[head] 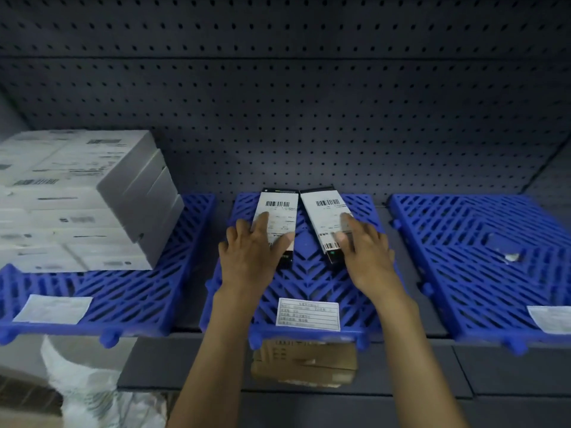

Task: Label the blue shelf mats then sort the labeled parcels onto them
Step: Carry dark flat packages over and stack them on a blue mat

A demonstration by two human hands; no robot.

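Grip: left hand (251, 248) laid flat on left parcel (276, 222), right hand (360, 242) on right parcel (327, 223), neither clasped | Location: both lying on middle mat (309, 282) | Handling: judged light, rigid, glossy labels possibly slippery; best held by long edges.

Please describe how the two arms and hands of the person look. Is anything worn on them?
Both forearms are bare as far as the picture shows; no sleeves come into view. The left hand and the right hand wear no gloves. I see no watch, bracelet or ring, though the image is somewhat blurred. The fingers are bare too.
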